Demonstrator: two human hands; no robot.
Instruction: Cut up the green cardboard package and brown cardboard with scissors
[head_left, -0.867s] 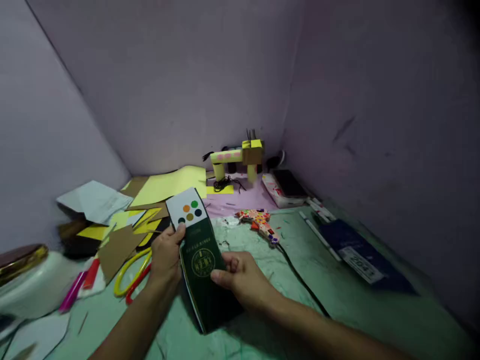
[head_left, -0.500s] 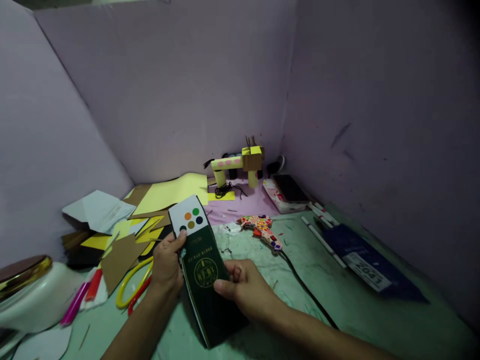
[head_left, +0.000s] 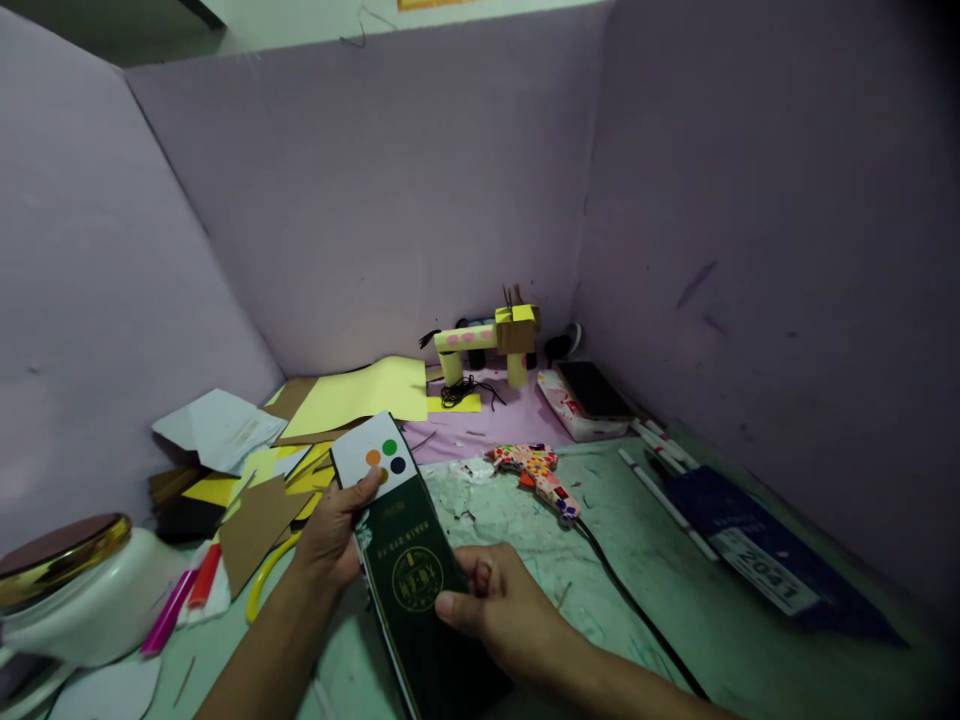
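Note:
Between my hands is a dark green cardboard box (head_left: 401, 515), tilted, with a gold round emblem and a white end printed with coloured dots. My left hand (head_left: 330, 535) grips its left edge, thumb lying on the white end. At the right edge, my right hand (head_left: 499, 610) pinches the box with thumb on the front and fingers curled behind. The lower end of the box runs out of the frame. Beyond the hands, a floral glue gun (head_left: 532, 472) lies on its side on the green tabletop (head_left: 480, 555), its black cord trailing toward me.
A yellow paper animal figure (head_left: 480, 340) stands at the back wall. Cardboard and paper scraps (head_left: 262, 520) pile up left, near a white pot (head_left: 112, 590) with a gold-rimmed lid and a purple tube (head_left: 169, 612). On the right are a phone (head_left: 596, 390) and a dark blue packet (head_left: 772, 550).
The view has tipped upward, so the scene sits lower. Both hands keep hold of the box. My left thumb has shifted slightly over the printed dots.

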